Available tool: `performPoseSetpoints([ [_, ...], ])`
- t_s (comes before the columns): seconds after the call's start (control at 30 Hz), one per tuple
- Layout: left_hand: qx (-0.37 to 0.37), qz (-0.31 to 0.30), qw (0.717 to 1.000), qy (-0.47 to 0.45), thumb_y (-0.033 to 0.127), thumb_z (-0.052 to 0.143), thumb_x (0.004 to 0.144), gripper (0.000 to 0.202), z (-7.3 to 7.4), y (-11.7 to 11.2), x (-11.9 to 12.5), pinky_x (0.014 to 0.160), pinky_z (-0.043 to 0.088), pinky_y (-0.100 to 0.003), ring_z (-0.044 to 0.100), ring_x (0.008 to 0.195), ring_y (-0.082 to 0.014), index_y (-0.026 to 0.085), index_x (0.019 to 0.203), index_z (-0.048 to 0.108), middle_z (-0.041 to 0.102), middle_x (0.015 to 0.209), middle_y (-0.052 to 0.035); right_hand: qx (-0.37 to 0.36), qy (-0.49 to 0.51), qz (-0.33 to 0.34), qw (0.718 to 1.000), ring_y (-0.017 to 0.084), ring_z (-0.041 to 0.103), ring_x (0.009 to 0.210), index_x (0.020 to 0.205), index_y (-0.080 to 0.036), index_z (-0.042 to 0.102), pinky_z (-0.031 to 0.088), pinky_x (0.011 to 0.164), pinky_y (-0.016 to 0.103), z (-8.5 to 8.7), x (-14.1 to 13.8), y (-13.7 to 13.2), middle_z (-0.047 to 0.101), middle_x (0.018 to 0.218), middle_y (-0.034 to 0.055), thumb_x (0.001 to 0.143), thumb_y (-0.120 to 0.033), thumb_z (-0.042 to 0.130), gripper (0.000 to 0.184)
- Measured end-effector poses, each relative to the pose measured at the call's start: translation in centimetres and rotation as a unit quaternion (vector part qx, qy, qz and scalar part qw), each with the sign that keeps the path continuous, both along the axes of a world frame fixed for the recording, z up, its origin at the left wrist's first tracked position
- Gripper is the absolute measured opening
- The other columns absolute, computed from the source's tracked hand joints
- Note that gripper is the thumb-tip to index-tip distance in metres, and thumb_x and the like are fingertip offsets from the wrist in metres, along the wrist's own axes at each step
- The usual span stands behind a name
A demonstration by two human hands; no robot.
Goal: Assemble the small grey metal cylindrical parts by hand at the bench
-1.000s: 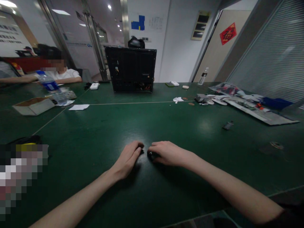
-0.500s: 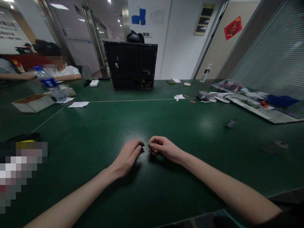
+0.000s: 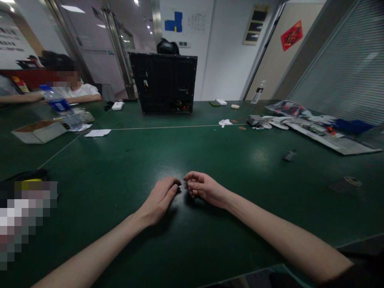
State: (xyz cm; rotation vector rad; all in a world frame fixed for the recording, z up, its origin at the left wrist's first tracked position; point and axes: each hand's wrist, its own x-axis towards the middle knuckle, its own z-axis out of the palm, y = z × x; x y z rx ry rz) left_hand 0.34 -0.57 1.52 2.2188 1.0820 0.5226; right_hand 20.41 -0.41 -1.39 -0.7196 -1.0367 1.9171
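1 head-worn view (wide), facing forward-down, above left hand (image 3: 159, 197), right hand (image 3: 204, 188)

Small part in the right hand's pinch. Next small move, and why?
Probably slide the left hand slightly toward the small grey part to steady it. The right hand holds it in a fingertip grip, and the left fingertips rest just beside it, apart from it.

The person is wearing a dark sleeve (image 3: 337, 278), which is showing only at the lower edge of the head view, where it is meeting the slim, bare right forearm (image 3: 285, 240). The left forearm (image 3: 90, 250) is equally bare, tapering to a narrow wrist. The left hand (image 3: 159, 196) and right hand (image 3: 204, 188) are bare too, with slender fingers.
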Motion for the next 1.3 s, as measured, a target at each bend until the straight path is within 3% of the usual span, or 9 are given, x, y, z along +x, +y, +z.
performPoseSetpoints([
  [0.63,-0.014,0.007,1.000,0.010,0.039,0.026,0.094,0.035,0.2,-0.1,0.1,0.091,0.042,-0.039,0.055,0.096,-0.0241,0.020,0.104,0.054,0.061,0.103,-0.0081,0.004,-0.012,0.008,1.000,0.008,0.051,0.060,0.088,-0.017,0.063,0.039,0.058,0.022,-0.1,0.2,0.0,0.056,0.066,-0.0025,0.070,-0.028,0.075,0.024],
  [0.93,-0.014,-0.001,1.000,0.006,0.038,0.026,0.095,0.035,0.2,0.0,0.1,0.091,0.042,-0.039,0.054,0.097,-0.0238,0.019,0.104,0.054,0.061,0.103,-0.0080,-0.003,-0.001,-0.009,1.000,0.006,0.051,0.061,0.088,-0.017,0.060,0.041,0.056,0.019,0.1,0.0,0.0,0.053,0.073,-0.0024,0.072,-0.032,0.073,0.026],
  [1.1,-0.018,0.007,1.000,0.006,0.038,0.026,0.095,0.035,0.1,0.0,0.1,0.092,0.042,-0.041,0.054,0.097,-0.0245,0.019,0.105,0.054,0.061,0.103,-0.0082,0.006,-0.007,-0.016,1.000,0.007,0.052,0.063,0.089,-0.017,0.058,0.041,0.056,0.020,-0.2,-0.1,0.0,0.058,0.081,0.0011,0.073,-0.035,0.072,0.028],
  [1.23,-0.020,0.003,1.000,0.005,0.039,0.025,0.095,0.036,0.1,0.0,0.1,0.092,0.042,-0.041,0.055,0.097,-0.0243,0.020,0.105,0.054,0.062,0.103,-0.0081,0.025,-0.038,-0.038,0.998,0.007,0.052,0.064,0.090,-0.017,0.059,0.041,0.057,0.021,0.1,0.1,0.3,0.058,0.083,0.0012,0.072,-0.032,0.072,0.027],
  [1.3,-0.019,0.002,1.000,0.005,0.039,0.025,0.095,0.036,0.2,0.0,0.1,0.092,0.042,-0.040,0.055,0.098,-0.0242,0.020,0.105,0.054,0.062,0.103,-0.0081,0.067,-0.099,-0.081,0.990,0.008,0.051,0.065,0.089,-0.017,0.060,0.042,0.058,0.022,0.9,1.0,0.7,0.057,0.080,0.0005,0.073,-0.032,0.070,0.024],
])
